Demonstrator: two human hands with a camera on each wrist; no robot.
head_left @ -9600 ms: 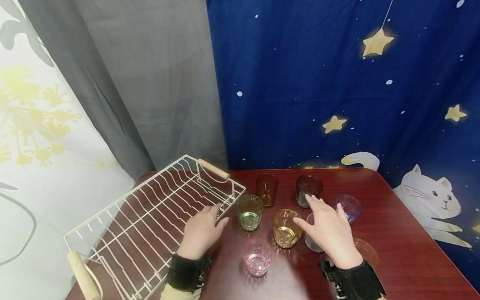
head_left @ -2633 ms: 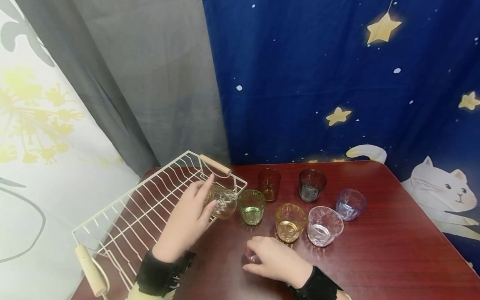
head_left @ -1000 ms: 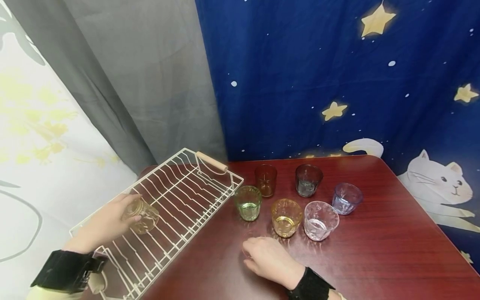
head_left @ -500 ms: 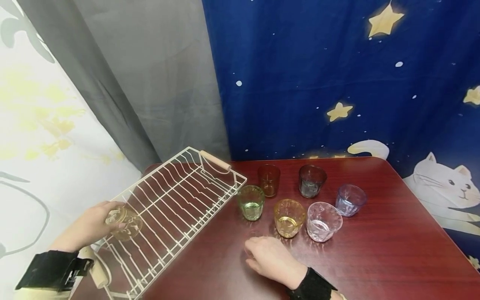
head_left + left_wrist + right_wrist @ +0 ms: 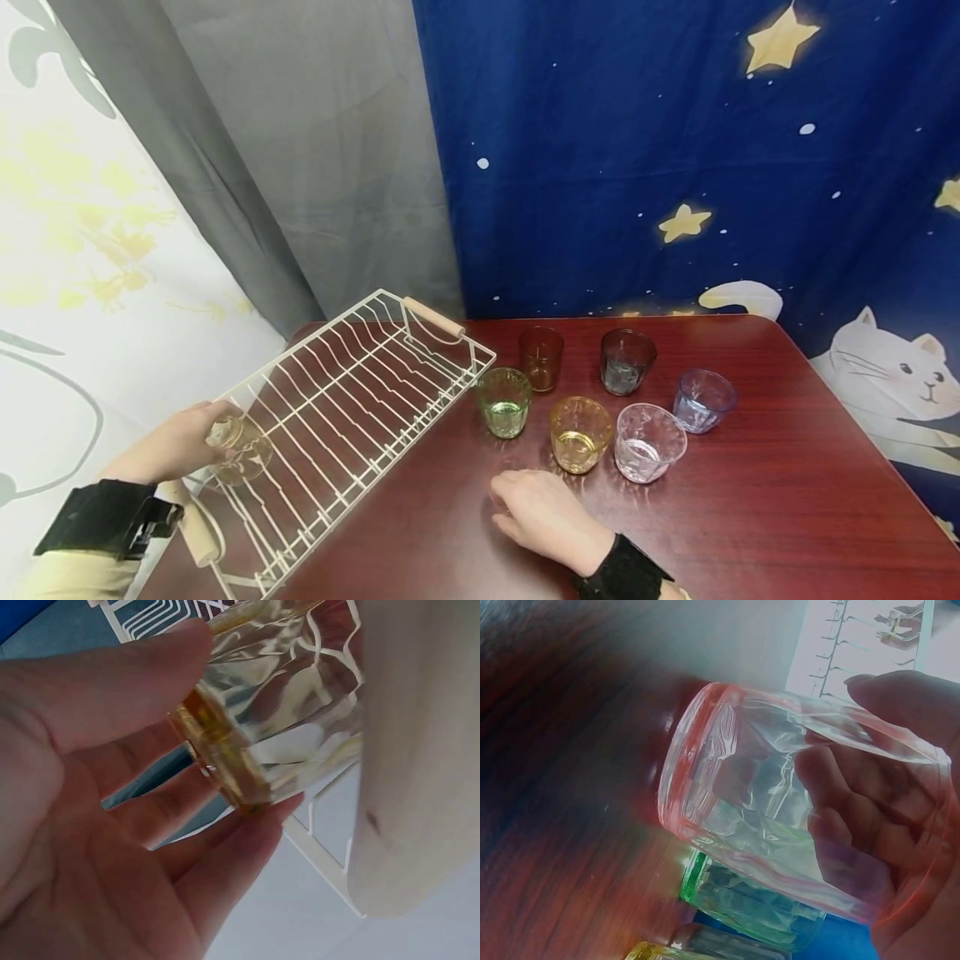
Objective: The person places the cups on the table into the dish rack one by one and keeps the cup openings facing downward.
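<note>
My left hand (image 5: 183, 437) grips a pale yellow glass (image 5: 243, 454) by its thick base, over the near left end of the white wire dish rack (image 5: 330, 408). The glass is tilted with its mouth pointing down and to the right; whether it touches the wires, I cannot tell. In the left wrist view, thumb and fingers pinch the amber base (image 5: 221, 754). My right hand (image 5: 543, 517) holds a pink glass (image 5: 742, 772) near its rim; the glass stands on the table, mostly hidden by the hand in the head view.
Right of the rack stand a green glass (image 5: 505, 404), a brown glass (image 5: 540, 358), a dark grey glass (image 5: 626, 362), a yellow glass (image 5: 579, 435), a clear glass (image 5: 648, 443) and a blue glass (image 5: 703, 402). The rack has wooden handles (image 5: 433, 317). Curtains (image 5: 360, 167) hang behind the table.
Over the last second my left hand has carried the pale yellow glass left and toward the rack's near end. Earlier it was beside the green glass. My right hand stays on the pink glass.
</note>
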